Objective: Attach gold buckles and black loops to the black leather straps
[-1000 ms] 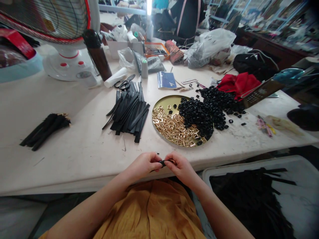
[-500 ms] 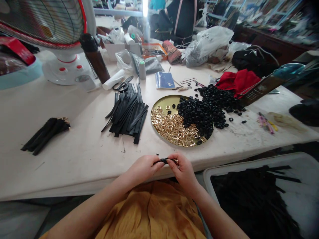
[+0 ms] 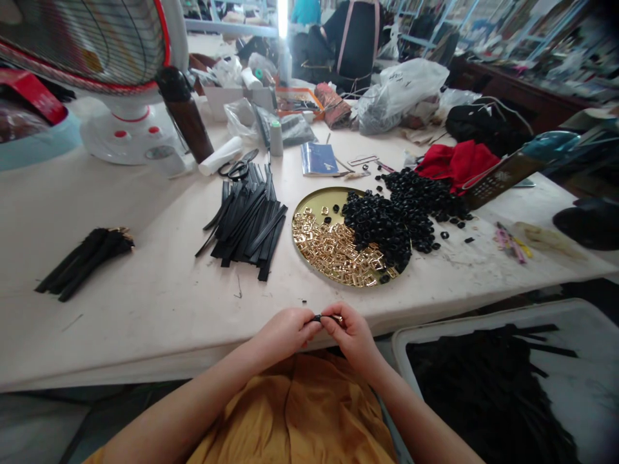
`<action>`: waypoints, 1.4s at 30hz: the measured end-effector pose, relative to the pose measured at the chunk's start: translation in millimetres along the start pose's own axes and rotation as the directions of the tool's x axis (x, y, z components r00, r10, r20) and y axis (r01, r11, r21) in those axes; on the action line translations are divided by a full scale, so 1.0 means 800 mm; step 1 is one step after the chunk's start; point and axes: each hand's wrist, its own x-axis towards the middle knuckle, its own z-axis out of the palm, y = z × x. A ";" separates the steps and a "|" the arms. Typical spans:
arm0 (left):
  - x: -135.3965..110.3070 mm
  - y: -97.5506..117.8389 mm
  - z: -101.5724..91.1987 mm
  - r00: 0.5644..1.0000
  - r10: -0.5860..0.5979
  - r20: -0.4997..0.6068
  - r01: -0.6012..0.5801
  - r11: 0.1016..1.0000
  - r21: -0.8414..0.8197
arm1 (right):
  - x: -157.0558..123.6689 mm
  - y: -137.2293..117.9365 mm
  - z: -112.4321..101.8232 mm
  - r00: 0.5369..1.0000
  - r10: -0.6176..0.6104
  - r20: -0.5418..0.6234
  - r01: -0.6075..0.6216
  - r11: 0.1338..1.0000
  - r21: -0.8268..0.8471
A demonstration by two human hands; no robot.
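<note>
At the table's front edge, my left hand [image 3: 296, 327] and my right hand [image 3: 349, 327] pinch one short black strap [image 3: 317, 318] between them. A bit of gold metal [image 3: 340, 319] shows at my right fingers; most of the strap is hidden by the fingers. Just beyond the hands lies a round gold tray [image 3: 309, 198] holding square gold buckles [image 3: 338, 248] and a heap of small black loops [image 3: 382, 222] that spills past its rim. A pile of black straps [image 3: 246, 222] is left of the tray. Farther left lies a bundle of black straps with gold ends [image 3: 87, 263].
A white bin [image 3: 399, 345] of black strips stands below the table at right. A fan [image 3: 128, 135], a brown bottle [image 3: 186, 116], scissors [image 3: 238, 169], a blue booklet [image 3: 319, 158], red cloth [image 3: 457, 164] and plastic bags [image 3: 401, 93] stand or lie farther back.
My two hands have come closer together, and less of the black strap shows between them. The view has shifted slightly.
</note>
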 end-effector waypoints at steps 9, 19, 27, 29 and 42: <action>0.001 0.000 -0.034 0.996 -0.018 -0.084 0.038 0.971 0.238 | 0.039 0.003 0.004 0.998 0.035 0.061 -0.044 0.986 0.160; 0.045 -0.052 -0.128 0.804 -0.125 -0.581 0.460 0.750 0.475 | 0.065 0.009 0.026 0.963 -0.247 -0.105 0.171 0.867 -0.468; 0.050 -0.047 -0.141 0.774 -0.110 -0.623 0.484 0.738 0.471 | 0.060 0.021 0.021 0.928 -0.249 -0.277 0.197 0.959 -0.203; 0.029 -0.034 -0.124 0.808 -0.028 -0.589 0.365 0.807 0.464 | 0.060 0.017 0.009 0.934 -0.152 -0.323 0.155 0.988 -0.018; 0.012 0.019 -0.019 0.998 -0.029 -0.050 0.011 0.948 -0.318 | 0.052 -0.005 -0.035 0.995 -0.028 -0.092 0.036 0.996 0.086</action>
